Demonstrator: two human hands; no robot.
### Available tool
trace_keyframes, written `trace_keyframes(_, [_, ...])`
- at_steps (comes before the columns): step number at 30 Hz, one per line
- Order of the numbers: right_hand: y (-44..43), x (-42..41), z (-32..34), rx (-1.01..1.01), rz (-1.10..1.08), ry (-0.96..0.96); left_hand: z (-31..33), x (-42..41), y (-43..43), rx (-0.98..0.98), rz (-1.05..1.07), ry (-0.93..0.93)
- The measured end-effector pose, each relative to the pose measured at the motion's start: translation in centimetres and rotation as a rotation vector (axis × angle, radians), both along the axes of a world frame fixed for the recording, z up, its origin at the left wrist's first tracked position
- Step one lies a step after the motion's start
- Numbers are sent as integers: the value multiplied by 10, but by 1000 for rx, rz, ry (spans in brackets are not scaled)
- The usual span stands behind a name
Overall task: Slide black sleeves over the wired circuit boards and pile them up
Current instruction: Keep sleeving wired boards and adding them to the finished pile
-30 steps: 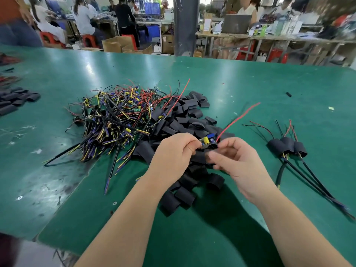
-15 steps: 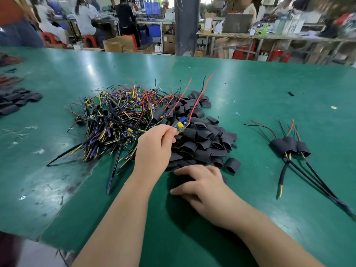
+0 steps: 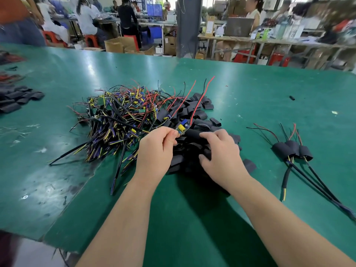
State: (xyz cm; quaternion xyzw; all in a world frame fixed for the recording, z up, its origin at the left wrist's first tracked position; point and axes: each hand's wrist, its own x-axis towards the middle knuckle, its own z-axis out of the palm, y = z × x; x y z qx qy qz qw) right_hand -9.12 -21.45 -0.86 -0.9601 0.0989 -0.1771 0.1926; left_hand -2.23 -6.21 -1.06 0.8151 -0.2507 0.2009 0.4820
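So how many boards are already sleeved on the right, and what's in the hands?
Sleeved boards, piled at right: 3
Bare circuit board, pinched by the left hand: 1
Black sleeve, held by the right hand: 1
Total: 5
The heap of wired boards and heap of loose sleeves are too tangled to count.

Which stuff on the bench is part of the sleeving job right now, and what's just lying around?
In the job: circuit board pinched in the left hand; black sleeve gripped by the right hand; heap of bare wired boards; heap of loose sleeves; sleeved boards on the right.
Lying about: sleeve batch at far left edge; black offcut; cardboard boxes behind.
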Motion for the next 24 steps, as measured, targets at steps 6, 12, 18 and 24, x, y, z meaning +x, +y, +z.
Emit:
trace_keyframes(6, [-4,20,2,44,-8,-105,-3,-2,-2,15,-53,-6])
trace_keyframes(12, [2,41,0,-138,-8,70,-4,-4,-1,18,-88,-19])
trace_keyframes(18, [5,52,-3,-109,13,121,-5,-1,0,16,-89,-33])
trace_keyframes(24, [-1,50,1,18,105,53,-6,0,0,1,-87,-28])
